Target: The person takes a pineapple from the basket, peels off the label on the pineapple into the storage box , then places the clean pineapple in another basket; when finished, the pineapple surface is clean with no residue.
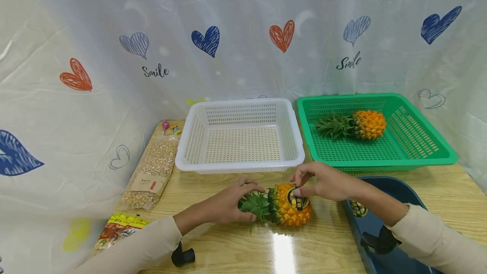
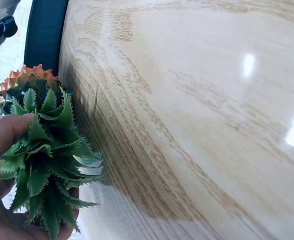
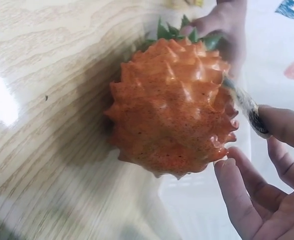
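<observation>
A small orange pineapple lies on its side on the wooden table, its green leafy crown pointing left. My left hand grips the crown, thumb on one side and fingers on the other. At the fruit's body, my right hand pinches a round black label between thumb and finger. One edge of this label touches the pineapple skin in the right wrist view, while the pinched edge stands away from it. A second pineapple lies in the green basket.
Behind the hands stands a white basket. A dark blue tray sits at the right, with a round label inside. To the left lie a bag of corn kernels, a colourful packet and a pink lollipop.
</observation>
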A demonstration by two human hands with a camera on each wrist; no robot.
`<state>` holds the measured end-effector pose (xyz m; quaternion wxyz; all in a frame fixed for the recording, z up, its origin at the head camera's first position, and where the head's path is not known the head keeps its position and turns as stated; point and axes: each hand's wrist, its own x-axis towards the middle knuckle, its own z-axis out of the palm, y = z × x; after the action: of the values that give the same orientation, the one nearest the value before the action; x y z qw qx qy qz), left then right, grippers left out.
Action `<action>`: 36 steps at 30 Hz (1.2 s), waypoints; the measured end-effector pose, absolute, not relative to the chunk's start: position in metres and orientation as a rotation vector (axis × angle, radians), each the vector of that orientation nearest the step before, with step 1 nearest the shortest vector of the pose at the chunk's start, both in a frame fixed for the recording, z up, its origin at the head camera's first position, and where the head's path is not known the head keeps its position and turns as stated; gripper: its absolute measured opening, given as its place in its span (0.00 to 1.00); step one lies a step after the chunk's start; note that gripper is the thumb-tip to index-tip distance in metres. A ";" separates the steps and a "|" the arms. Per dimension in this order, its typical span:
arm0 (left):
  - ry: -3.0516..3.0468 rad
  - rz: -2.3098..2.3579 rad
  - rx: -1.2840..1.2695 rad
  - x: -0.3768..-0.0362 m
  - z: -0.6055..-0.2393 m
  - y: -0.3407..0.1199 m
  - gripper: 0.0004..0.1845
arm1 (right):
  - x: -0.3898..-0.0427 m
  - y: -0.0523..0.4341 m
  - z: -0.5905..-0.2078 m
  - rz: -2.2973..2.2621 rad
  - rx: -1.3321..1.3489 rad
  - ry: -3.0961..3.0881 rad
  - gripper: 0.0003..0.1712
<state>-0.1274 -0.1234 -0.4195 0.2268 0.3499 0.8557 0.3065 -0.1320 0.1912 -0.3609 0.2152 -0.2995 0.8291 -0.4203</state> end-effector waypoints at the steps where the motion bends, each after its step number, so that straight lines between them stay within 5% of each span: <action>1: 2.355 0.847 0.963 -0.128 -0.420 -0.123 0.34 | -0.132 0.192 -0.361 -1.177 -0.827 2.289 0.11; 36: 2.355 0.857 0.956 -0.127 -0.420 -0.124 0.35 | -0.125 0.217 -0.349 -1.245 -0.744 2.205 0.09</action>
<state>-0.1274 -0.1239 -0.4201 0.2280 0.3470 0.8549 0.3110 -0.1251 0.2166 -0.3487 0.2484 -0.2732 0.8092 -0.4570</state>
